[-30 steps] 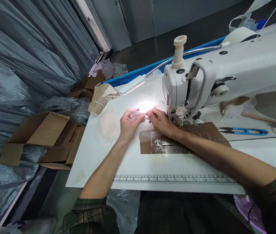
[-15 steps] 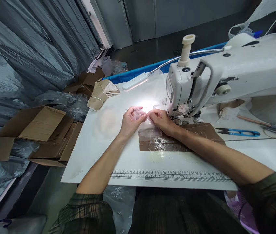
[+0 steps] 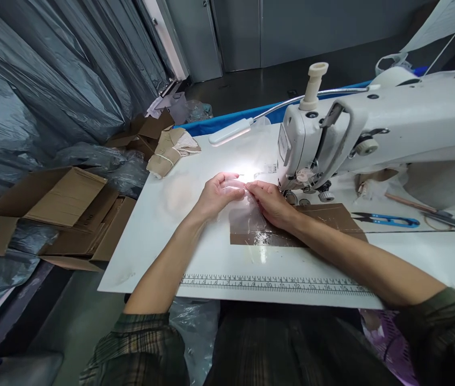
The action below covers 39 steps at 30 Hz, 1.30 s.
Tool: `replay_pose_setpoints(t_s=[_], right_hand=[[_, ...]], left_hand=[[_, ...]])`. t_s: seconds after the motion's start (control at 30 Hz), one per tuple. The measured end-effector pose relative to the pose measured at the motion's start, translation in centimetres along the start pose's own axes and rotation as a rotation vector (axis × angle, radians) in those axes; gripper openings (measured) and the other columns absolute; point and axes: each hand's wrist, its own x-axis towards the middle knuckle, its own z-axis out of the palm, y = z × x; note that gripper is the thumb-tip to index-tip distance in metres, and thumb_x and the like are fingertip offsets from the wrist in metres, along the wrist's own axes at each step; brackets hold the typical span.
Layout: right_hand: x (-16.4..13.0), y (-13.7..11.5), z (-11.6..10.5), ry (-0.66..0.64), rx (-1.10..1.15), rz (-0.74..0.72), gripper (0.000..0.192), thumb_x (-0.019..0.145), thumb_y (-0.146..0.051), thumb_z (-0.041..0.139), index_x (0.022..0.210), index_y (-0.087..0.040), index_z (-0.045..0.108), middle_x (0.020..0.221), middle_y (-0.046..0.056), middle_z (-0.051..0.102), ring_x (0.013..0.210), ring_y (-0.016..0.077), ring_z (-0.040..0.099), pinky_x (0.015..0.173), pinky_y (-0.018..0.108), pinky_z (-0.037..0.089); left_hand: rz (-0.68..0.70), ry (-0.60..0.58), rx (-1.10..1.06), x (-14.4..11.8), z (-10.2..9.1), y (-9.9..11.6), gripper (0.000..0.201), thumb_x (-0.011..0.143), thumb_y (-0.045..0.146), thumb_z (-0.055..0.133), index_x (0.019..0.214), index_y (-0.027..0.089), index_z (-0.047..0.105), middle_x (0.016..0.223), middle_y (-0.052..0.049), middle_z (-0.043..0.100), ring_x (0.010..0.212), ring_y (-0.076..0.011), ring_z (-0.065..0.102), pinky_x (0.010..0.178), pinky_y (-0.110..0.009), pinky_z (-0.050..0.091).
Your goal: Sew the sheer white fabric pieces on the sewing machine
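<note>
Both hands meet over the white sewing table, left of the needle area. My left hand pinches a sheer, pale pink piece of fabric between thumb and fingers. My right hand is closed on the same fabric, its fingertips touching the left ones. Part of the fabric hangs down over a brown taped patch on the table. The sewing machine stands just right of my hands, and its needle is hard to make out.
Blue thread snips lie to the right. A lit lamp reaches over the table's back. A tied fabric bundle rests at the left edge, near open cardboard boxes. A printed ruler runs along the front edge.
The fingers have shifted slightly on the fabric, and more of it hangs below my hands. The whole view has moved a little.
</note>
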Motion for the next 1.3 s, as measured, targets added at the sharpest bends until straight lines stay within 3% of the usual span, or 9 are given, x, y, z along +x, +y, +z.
replay_pose_setpoints(t_s=[0.13,0.23,0.33,0.47,0.63,0.77,0.9,1.1,1.3], right_hand=[[-2.9,-0.4,1.0,0.025,0.073,0.063,0.045,0.069,-0.059,0.075,0.079,-0.017,0.060,0.065,-0.003,0.057,0.057,0.0102,0.047,0.053,0.024,0.038],[-6.6,-1.1,0.5,-0.002,-0.019,0.020,0.044,0.075,-0.060,0.072,0.076,-0.018,0.059,0.063,-0.003,0.054,0.057,0.0096,0.046,0.054,0.024,0.040],[-11.7,-2.0,-1.2,-0.077,-0.172,-0.068,0.034,0.084,-0.051,0.068,0.077,-0.018,0.060,0.066,-0.002,0.056,0.062,0.0107,0.051,0.060,0.025,0.046],[-18.5,-2.9,-4.0,-0.142,-0.276,-0.067,0.020,0.087,-0.036,0.068,0.097,-0.020,0.064,0.077,0.001,0.063,0.066,0.0125,0.059,0.061,0.026,0.050],[-24.0,-2.7,-6.1,-0.134,-0.403,-0.097,0.020,0.090,-0.029,0.061,0.107,-0.021,0.066,0.089,0.004,0.067,0.078,0.0150,0.062,0.067,0.027,0.052],[-26.2,-2.0,-7.0,-0.067,-0.546,-0.162,0.017,0.089,-0.027,0.061,0.102,-0.020,0.069,0.095,0.005,0.067,0.086,0.0168,0.061,0.070,0.028,0.051],[-27.3,-1.0,-7.5,-0.027,-0.557,-0.168,0.015,0.089,-0.029,0.060,0.099,-0.019,0.068,0.091,0.005,0.067,0.081,0.0159,0.058,0.067,0.027,0.049],[-28.1,0.6,-7.9,0.021,-0.515,-0.186,0.011,0.089,-0.028,0.062,0.092,-0.018,0.065,0.086,0.003,0.063,0.072,0.0125,0.055,0.062,0.025,0.046],[-28.1,1.3,-8.0,0.037,-0.523,-0.157,0.014,0.091,-0.032,0.060,0.089,-0.019,0.063,0.083,0.002,0.061,0.071,0.0124,0.054,0.060,0.025,0.045]], left_hand=[[-0.043,-0.093,-0.004,-2.0,0.0,1.1,0.050,0.059,0.016,0.088,0.103,0.014,0.065,0.081,-0.007,0.073,0.069,-0.0172,0.068,0.067,-0.029,0.054],[-0.066,-0.150,-0.034,-4.9,1.0,1.4,0.049,0.059,0.017,0.089,0.102,0.015,0.066,0.076,-0.005,0.072,0.067,-0.0164,0.067,0.065,-0.028,0.053],[-0.129,-0.208,-0.162,-8.9,3.0,0.7,0.046,0.059,0.017,0.089,0.099,0.014,0.067,0.080,-0.006,0.073,0.071,-0.0169,0.068,0.068,-0.028,0.055],[-0.317,-0.398,-0.346,-14.0,6.4,-1.3,0.043,0.064,0.019,0.087,0.102,0.016,0.067,0.080,-0.005,0.074,0.074,-0.0182,0.071,0.067,-0.027,0.056],[-0.458,-0.545,-0.421,-16.9,10.0,-2.9,0.046,0.063,0.020,0.088,0.104,0.017,0.066,0.080,-0.004,0.073,0.072,-0.0185,0.071,0.065,-0.027,0.055],[-0.487,-0.563,-0.403,-17.2,11.6,-3.2,0.053,0.061,0.018,0.089,0.107,0.016,0.063,0.080,-0.005,0.073,0.070,-0.0173,0.070,0.066,-0.027,0.055],[-0.487,-0.556,-0.351,-17.4,12.4,-3.9,0.059,0.059,0.017,0.090,0.111,0.016,0.062,0.080,-0.005,0.073,0.070,-0.0174,0.069,0.067,-0.027,0.054],[-0.498,-0.554,-0.322,-17.9,13.1,-5.5,0.063,0.060,0.021,0.090,0.115,0.014,0.059,0.080,-0.006,0.074,0.065,-0.0162,0.068,0.064,-0.027,0.054],[-0.436,-0.529,-0.290,-18.2,13.2,-5.6,0.062,0.062,0.023,0.090,0.115,0.014,0.059,0.078,-0.005,0.074,0.066,-0.0170,0.069,0.065,-0.027,0.055]])
